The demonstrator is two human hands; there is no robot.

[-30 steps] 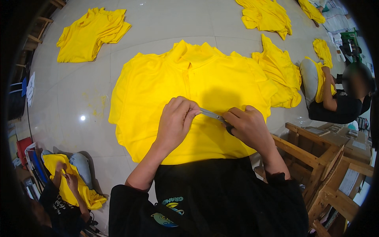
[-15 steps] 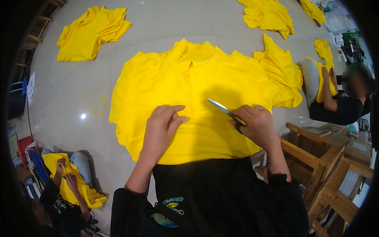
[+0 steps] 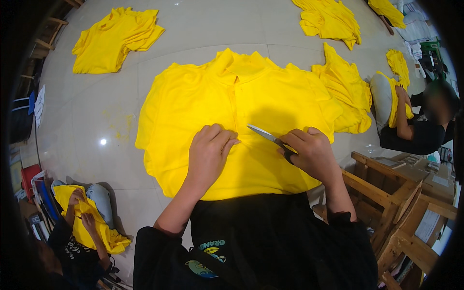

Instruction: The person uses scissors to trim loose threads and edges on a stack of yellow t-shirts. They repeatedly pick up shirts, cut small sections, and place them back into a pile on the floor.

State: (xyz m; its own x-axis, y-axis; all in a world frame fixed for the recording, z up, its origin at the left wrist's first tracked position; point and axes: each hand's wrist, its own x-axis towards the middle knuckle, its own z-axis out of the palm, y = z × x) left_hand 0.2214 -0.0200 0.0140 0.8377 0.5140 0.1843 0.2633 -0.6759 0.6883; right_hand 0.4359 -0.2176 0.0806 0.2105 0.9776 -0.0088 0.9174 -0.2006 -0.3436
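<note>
A yellow polo shirt (image 3: pixel 193 106) lies spread in front of me, collar away from me and its front placket running down the middle. My left hand (image 3: pixel 210 150) is closed in a pinch on the shirt at the placket's lower end; the fingertips hide exactly what bit is between them. In my right hand (image 3: pixel 311 151) is a pair of small scissors (image 3: pixel 265 134) with dark handles. Their blades look closed and point left, above the shirt and a little right of the placket. A shadow falls on the fabric around them.
More yellow shirts lie on the tiled floor (image 3: pixel 111 159): a pile (image 3: pixel 108 43) far left, a heap (image 3: pixel 345 92) at right. Co-workers with yellow garments sit at lower left (image 3: pixel 82 232) and right (image 3: pixel 411 121). A wooden frame (image 3: pixel 377 186) stands near my right arm.
My left hand has moved slightly right and its parted fingers have closed at the placket's lower end. The scissors in my right hand have shifted a little left and down.
</note>
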